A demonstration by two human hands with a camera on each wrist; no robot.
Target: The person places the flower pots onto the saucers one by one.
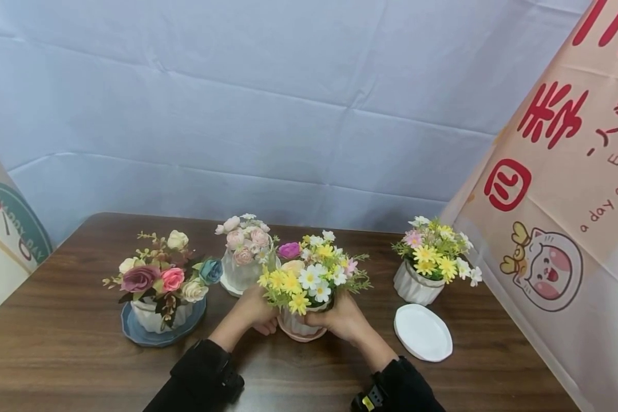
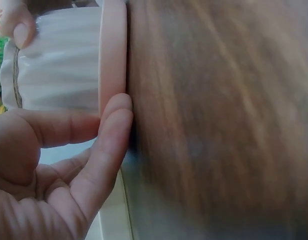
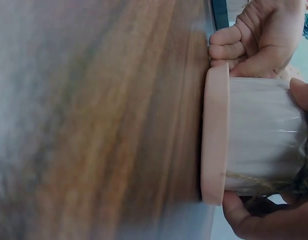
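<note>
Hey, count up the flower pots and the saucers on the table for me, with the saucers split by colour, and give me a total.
Pots: 4
Blue saucer: 1
Pink saucer: 1
White saucers: 2
Total: 8

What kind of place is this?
Probably a staged indoor corner: potted flowers on a brown table, a plain pale cloth hanging behind, and a printed banner on the right.
</note>
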